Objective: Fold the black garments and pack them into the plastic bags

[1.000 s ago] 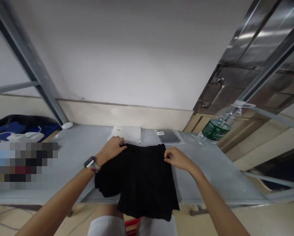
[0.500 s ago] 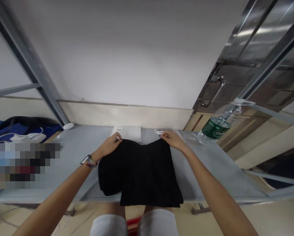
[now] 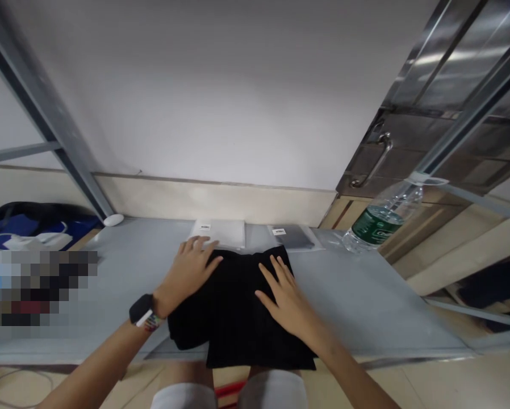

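black shorts (image 3: pixel 238 318) (waistband (image 3: pixel 244 257) toward wall (image 3: pixel 221 113))

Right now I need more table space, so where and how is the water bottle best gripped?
Probably by the white loop at the top of the water bottle, right hand coming from above, on the right: the loop juts out that way, while the body looks broader and harder to encircle.

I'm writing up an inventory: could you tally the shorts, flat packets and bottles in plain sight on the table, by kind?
Black shorts: 1
Flat packets: 2
Bottle: 1
Total: 4
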Tool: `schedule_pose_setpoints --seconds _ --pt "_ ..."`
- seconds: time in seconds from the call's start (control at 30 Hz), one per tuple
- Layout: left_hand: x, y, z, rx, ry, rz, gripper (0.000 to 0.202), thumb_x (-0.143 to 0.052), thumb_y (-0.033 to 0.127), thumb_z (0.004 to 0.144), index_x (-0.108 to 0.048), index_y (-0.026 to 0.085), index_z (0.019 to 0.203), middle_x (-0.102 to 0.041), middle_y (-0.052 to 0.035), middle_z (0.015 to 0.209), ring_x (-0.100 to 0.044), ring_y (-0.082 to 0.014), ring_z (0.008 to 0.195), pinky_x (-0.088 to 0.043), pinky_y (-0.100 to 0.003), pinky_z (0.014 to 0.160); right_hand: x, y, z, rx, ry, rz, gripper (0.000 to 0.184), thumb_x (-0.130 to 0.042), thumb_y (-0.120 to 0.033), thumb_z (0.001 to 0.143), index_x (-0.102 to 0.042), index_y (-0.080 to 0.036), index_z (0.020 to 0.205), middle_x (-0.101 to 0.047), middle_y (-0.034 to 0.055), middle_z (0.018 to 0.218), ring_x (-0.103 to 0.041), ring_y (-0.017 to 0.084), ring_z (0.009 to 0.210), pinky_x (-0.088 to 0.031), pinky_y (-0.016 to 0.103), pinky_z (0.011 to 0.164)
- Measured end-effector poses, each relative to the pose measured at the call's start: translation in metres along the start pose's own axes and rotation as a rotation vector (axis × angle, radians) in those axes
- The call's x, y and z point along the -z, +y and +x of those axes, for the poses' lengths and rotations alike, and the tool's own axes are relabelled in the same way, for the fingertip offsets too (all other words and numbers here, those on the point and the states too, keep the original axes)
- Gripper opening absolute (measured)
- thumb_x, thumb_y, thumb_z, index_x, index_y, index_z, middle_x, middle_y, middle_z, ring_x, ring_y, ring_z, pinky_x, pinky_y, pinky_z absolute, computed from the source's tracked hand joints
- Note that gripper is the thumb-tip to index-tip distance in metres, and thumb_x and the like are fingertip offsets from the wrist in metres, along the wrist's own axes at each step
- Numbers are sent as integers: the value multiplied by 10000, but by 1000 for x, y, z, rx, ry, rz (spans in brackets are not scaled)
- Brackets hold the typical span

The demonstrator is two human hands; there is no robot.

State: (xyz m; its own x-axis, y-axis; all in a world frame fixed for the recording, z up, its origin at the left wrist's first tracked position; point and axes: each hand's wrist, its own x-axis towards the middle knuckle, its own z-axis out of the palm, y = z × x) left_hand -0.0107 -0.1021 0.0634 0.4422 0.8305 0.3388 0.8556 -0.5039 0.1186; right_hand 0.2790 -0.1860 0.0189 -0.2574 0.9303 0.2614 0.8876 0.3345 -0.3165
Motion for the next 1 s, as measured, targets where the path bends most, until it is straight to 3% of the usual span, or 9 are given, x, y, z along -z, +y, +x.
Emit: schedule_pose_setpoints --seconds 0.13,0.23,0.37,0.5,0.63,0.8,0.93,1.0 --pt "-22 29 -22 -190 -116 -63 582 -454 606 1094 -513 357 1617 -472 -69 1697 -356 -444 1575 -325 -661 1252 -4 -10 0 -12 -99 -25 716 -446 -620 1080 -371 -267 1698 -182 140 1810 -113 400 1677 -277 652 1307" --pt "-36 21 -39 -183 -171 -74 655 -518 661 1051 -397 461 1663 -335 -29 1775 -243 -511 1615 -275 -767 1233 -8 -3 -4 -138 -125 -58 750 -488 -652 1051 -395 -268 1688 -241 154 1791 -173 441 1659 -254 706 1291" --pt "-35 4 -46 -160 -225 -77 707 -544 661 1040 -326 471 1685 -205 -44 1813 -208 -526 1625 -277 -778 1231 -15 2 -12 -254 -95 -100 826 -480 -666 1042 -398 -151 1683 -306 246 1750 -255 470 1632 -228 710 1296" --pt "-24 20 -39 -143 -206 -98 727 -501 694 1046 -372 385 1691 -247 -103 1797 -244 -506 1622 -265 -767 1248 -16 -5 0 -183 -11 -99 776 -463 -619 1061 -434 -132 1664 -358 229 1735 -211 462 1647 -257 678 1304" --pt "-26 39 -33 -180 -210 -114 755 -571 730 997 -394 438 1670 -259 -52 1798 -161 -532 1634 -198 -821 1240 -12 -6 23 -72 -29 -109 668 -450 -535 1094 -411 -217 1680 -254 156 1791 -145 397 1673 -232 641 1325" --pt "-37 25 -41 -107 -316 -114 880 -670 742 928 -298 498 1687 -218 -23 1810 -84 -591 1621 -152 -902 1181 -14 5 25 -151 -124 -106 777 -425 -685 1065 -372 -234 1696 -273 165 1782 -190 382 1666 -206 625 1333" --pt "-37 14 -46 -124 -305 -114 923 -685 739 916 -257 497 1697 -199 -16 1815 -80 -584 1625 -153 -898 1185 -20 8 17 -176 -87 -72 772 -410 -669 1073 -386 -203 1688 -271 176 1781 -189 381 1669 -195 642 1331" --pt "-34 13 -46 -134 -311 -114 929 -690 735 914 -256 493 1698 -202 -16 1814 -89 -580 1626 -160 -891 1189 -18 12 16 -147 -31 -19 701 -427 -603 1085 -448 -195 1655 -373 173 1743 -297 374 1640 -270 625 1315"
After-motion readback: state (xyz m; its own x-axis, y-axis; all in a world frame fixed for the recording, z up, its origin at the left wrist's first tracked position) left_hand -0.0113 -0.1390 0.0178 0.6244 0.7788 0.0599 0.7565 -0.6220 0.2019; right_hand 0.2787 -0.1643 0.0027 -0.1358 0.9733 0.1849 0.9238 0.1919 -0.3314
